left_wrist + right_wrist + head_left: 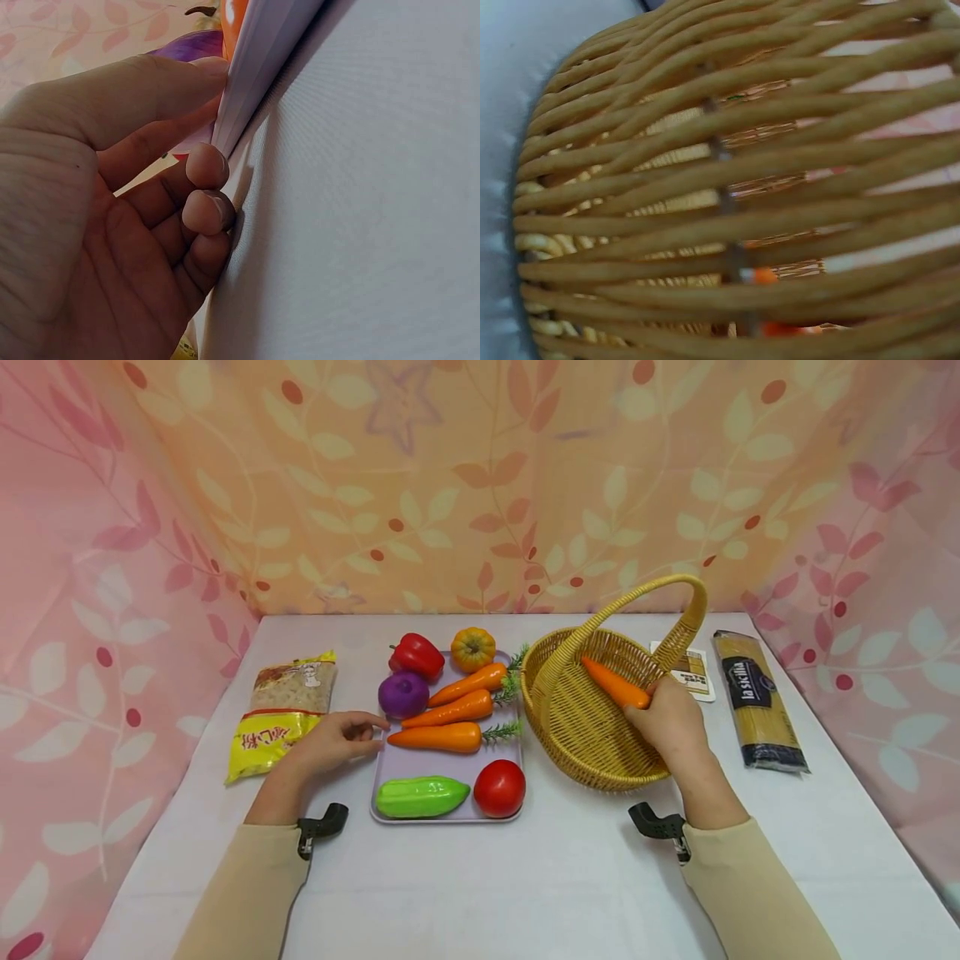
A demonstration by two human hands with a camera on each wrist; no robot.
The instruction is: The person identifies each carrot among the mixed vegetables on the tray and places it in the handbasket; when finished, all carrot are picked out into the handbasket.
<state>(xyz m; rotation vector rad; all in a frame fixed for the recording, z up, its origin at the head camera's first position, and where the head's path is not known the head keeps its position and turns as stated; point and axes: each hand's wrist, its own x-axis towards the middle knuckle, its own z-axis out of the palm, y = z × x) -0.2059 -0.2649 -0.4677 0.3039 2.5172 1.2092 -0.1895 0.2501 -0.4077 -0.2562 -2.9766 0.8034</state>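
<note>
My right hand (675, 718) reaches over the near right rim of a wicker basket (551, 735) and grips an orange carrot (615, 683) by its thick end. The carrot's narrow tip points to the far left, over the basket's inside; its leafy top is hidden by the hand. In the right wrist view, the basket's weave (705, 172) fills most of the picture and hides the hand. My left hand (335, 745) is at the left edge of a lilac tray (381, 777), thumb and forefinger tips right at the rim (247, 75), the other fingers loosely bent.
On the tray lie three carrots (442, 737), a red bell pepper (417, 657), purple onion (403, 695), small pumpkin (472, 649), green vegetable (422, 797) and tomato (499, 788). A yellow food bag (281, 727) lies left; a spaghetti pack (757, 702) and a white packet (697, 677) lie right.
</note>
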